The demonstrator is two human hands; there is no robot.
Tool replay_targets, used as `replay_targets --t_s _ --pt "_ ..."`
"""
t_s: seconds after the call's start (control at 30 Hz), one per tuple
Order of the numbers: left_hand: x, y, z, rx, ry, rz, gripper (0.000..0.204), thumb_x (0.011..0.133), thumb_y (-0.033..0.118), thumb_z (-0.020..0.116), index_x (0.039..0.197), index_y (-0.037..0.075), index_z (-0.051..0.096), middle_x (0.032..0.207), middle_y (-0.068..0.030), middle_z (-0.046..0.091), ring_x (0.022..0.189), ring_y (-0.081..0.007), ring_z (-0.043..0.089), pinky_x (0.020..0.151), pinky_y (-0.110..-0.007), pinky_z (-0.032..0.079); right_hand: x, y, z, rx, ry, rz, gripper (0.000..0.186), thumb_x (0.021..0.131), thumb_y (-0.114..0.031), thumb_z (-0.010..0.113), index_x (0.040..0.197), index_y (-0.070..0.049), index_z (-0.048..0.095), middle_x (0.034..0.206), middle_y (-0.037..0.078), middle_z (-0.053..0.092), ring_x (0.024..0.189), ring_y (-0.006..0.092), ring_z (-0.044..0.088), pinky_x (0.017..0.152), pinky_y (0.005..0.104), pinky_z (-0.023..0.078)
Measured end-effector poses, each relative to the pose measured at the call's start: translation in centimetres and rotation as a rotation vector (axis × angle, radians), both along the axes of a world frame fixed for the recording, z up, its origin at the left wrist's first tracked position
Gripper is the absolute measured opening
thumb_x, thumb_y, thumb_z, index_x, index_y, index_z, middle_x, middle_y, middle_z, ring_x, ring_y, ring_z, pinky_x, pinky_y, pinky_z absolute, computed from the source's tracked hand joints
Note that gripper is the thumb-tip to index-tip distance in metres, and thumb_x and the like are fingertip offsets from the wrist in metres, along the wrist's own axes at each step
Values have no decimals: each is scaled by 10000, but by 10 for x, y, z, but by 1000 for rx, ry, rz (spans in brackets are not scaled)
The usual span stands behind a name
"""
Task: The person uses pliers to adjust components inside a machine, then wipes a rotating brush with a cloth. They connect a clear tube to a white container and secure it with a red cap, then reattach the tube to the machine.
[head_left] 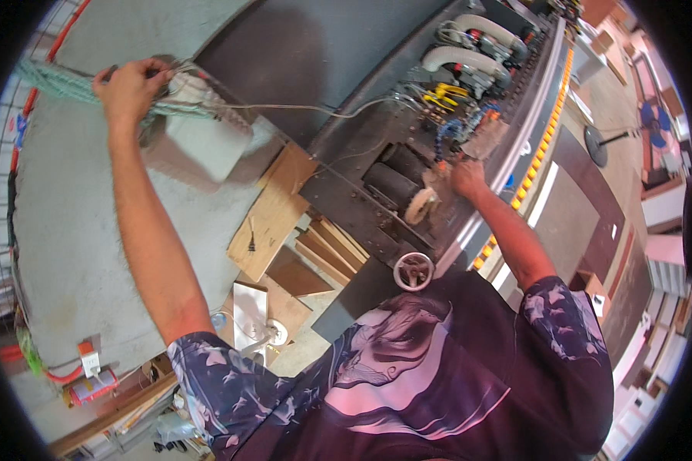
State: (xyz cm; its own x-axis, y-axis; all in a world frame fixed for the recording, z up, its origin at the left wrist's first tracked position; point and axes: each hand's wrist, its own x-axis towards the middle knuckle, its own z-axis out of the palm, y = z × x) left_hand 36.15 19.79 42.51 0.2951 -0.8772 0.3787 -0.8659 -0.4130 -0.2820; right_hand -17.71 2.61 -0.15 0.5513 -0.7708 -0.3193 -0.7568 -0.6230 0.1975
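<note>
At the upper left, my left hand [133, 91] is closed around something small and dark that I cannot make out. It is held against a bundle of pale green rope [58, 79], which runs behind the fingers and over a whitish block-shaped container [200, 150]. My right hand [469, 178] reaches into a dusty grey machine [346, 165] and is closed too. Its fingertips sit by a dust-covered part [486, 140], and what they hold is hidden. Close by are a pale brush-like wheel [421, 206], black motors [396, 175] and blue coiled tubing [444, 138].
A thin cable [315, 110] stretches from near the rope into the machine. Ribbed grey hoses [469, 63] lie further along it. A handwheel [413, 271] juts out near my body. Wooden boards [273, 211] stand below. A row of yellow rollers [537, 163] lines the right edge.
</note>
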Motion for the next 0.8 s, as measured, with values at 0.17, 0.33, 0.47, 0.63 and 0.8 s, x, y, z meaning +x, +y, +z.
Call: replay_targets --t_s 0.17,0.33,0.47,0.63,0.8 --pt "-4 12 5 -32 4 7 199 914 401 724 939 223 811 783 4 758 800 -194 686 1099 -480 258 3 -2 6 48 37 59 232 869 -202 601 893 -122 818 986 103 786 950 281 759 765 481 533" --pt "-1 8 -2 -62 17 -40 186 901 378 741 930 209 813 752 -14 745 788 -197 679 1094 -470 266 0 -4 2 27 -26 41 294 871 -198 594 1045 -53 782 996 116 786 938 297 760 762 493 533" --pt "-1 6 3 -47 3 -37 196 897 393 741 921 213 815 749 -10 746 779 -200 672 1087 -474 276 -2 -6 -8 -24 10 38 358 871 -188 575 1112 25 732 963 135 784 916 305 763 750 515 532" --pt "0 9 0 -59 -9 -19 182 893 389 746 907 221 815 732 2 743 759 -195 669 1084 -471 291 -2 -6 5 44 10 102 285 845 -201 612 1020 -51 778 933 107 782 917 294 761 735 504 531" --pt "3 8 -2 -75 -11 -28 189 895 393 744 904 219 815 720 -6 740 754 -204 673 1086 -470 293 -4 -6 -1 20 39 111 203 838 -209 626 887 -144 812 939 83 780 912 285 758 736 499 532"
